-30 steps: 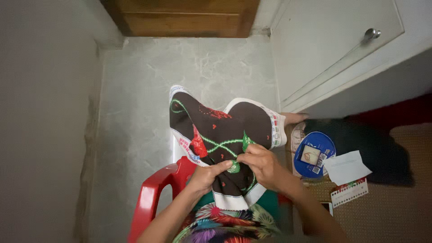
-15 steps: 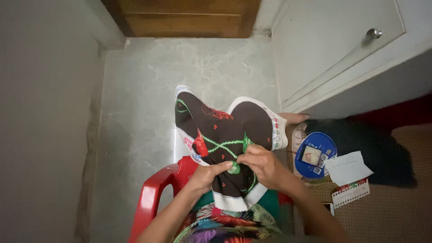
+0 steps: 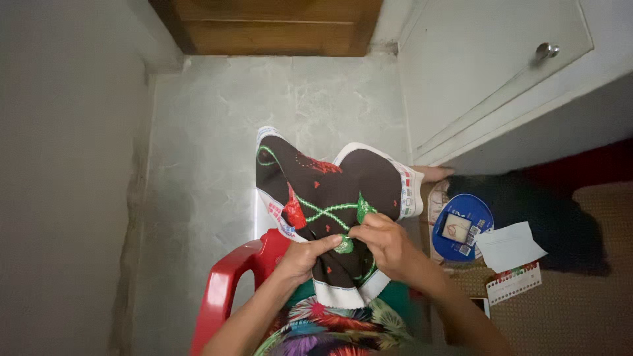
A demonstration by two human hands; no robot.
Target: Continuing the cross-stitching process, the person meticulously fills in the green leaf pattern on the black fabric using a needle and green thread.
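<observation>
A dark brown cloth (image 3: 330, 191) with red and green embroidery and a white border drapes over my lap. My left hand (image 3: 304, 256) pinches the cloth from its left side near a green stitched patch (image 3: 343, 246). My right hand (image 3: 388, 245) grips the same spot from the right, fingers closed on the fabric. The two hands almost touch. Whether a needle is between the fingers I cannot tell.
A red plastic chair (image 3: 227, 290) is under me. To the right on a woven mat lie a blue round box (image 3: 463, 227), a white paper (image 3: 509, 245) and a printed card (image 3: 513, 283). A white cabinet door with a knob (image 3: 546, 50) and a wooden door (image 3: 277, 26) stand beyond.
The cloth's far end has shifted slightly right and its folds have settled. Both hands stay pinched at the same spot.
</observation>
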